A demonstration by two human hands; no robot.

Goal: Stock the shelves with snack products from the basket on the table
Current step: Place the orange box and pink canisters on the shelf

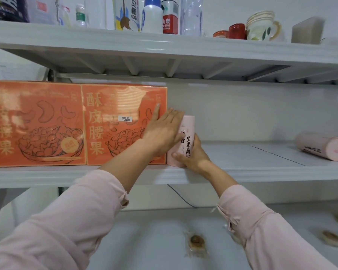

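A pink cylindrical snack canister (187, 133) stands upright on the middle shelf (242, 172), right beside two orange cashew boxes (123, 123). My right hand (191, 154) grips the canister low down, fingers curled round its base. With straight fingers, my left hand (162, 129) lies flat against the canister's upper left side and the edge of the nearer orange box. A second pink canister (323, 146) lies on its side at the far right of the same shelf.
The top shelf (164, 45) carries bottles, red cups, a floral mug and a pale block. The lower shelf (164, 240) holds small wrapped snacks (196, 243). A bare stretch of the middle shelf separates the two canisters.
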